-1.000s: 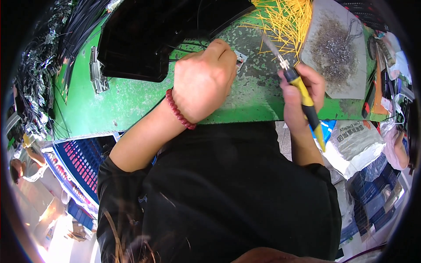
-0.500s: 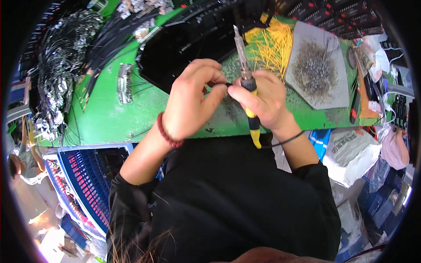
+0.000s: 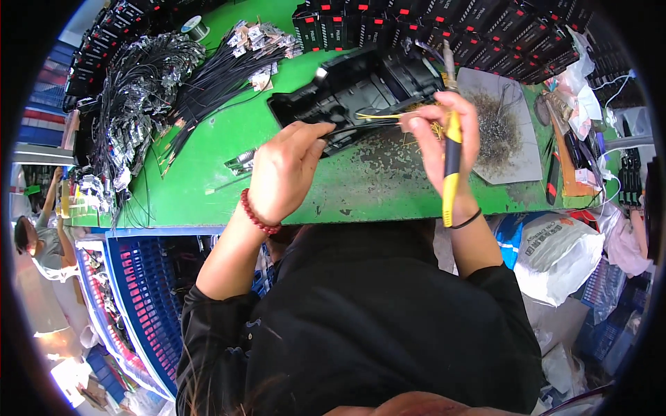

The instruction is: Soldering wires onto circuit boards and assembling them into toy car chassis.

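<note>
My left hand (image 3: pixel 286 166) is closed, thumb and fingers pinching a black wire (image 3: pixel 368 126) that stretches right toward my other hand. My right hand (image 3: pixel 452 139) grips a soldering iron (image 3: pixel 451 163) with a yellow and black handle, its metal end pointing away from me. The same hand's thumb and forefinger meet around the wire ends, where a thin yellow wire (image 3: pixel 378 116) also sticks out to the left. Beyond my hands lies a black plastic housing (image 3: pixel 354 83), its hollow inside showing. A silver slotted metal part (image 3: pixel 241 163) sits just left of my left hand.
Bundled black cables (image 3: pixel 215 80) and a tangle with silver ends (image 3: pixel 142 97) cover the left side. A solder spool (image 3: pixel 195 28) stands behind them. Black boxes (image 3: pixel 409 31) line the back. A residue-covered grey board (image 3: pixel 524 156) lies right; a blue crate (image 3: pixel 142 291) stands below left.
My hands have moved apart, the right one going right with the soldering iron. A yellow wire now shows between them. The silver part lies closer to my left hand, and the housing's inside has come into view.
</note>
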Motion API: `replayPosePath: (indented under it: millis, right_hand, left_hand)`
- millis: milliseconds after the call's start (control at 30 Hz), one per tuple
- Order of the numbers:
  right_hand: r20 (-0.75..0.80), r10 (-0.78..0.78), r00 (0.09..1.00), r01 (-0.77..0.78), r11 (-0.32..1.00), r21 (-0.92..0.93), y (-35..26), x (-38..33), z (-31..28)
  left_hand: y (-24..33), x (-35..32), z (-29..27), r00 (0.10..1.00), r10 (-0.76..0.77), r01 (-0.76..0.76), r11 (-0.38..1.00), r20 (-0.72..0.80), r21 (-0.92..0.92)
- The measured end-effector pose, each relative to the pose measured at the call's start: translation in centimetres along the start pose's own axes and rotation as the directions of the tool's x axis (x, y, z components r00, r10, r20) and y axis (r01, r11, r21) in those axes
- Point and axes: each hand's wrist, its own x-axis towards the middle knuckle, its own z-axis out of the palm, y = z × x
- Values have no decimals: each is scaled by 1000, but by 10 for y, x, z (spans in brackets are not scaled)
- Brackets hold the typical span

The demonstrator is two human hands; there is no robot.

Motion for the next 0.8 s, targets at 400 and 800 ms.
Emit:
replayPosePath:
  millis: [400, 800]
  right_hand:
    - [-288, 5, 958, -45, 990, -132, -6, -35, -52]
    - [-259, -14, 966, -50, 970, -239, -22, -57, -75]
  left_hand:
    - [51, 115, -6, 592, 787, -795, 536, 172, 284]
    - [-1, 106, 35, 850, 500, -502, 864, 167, -36]
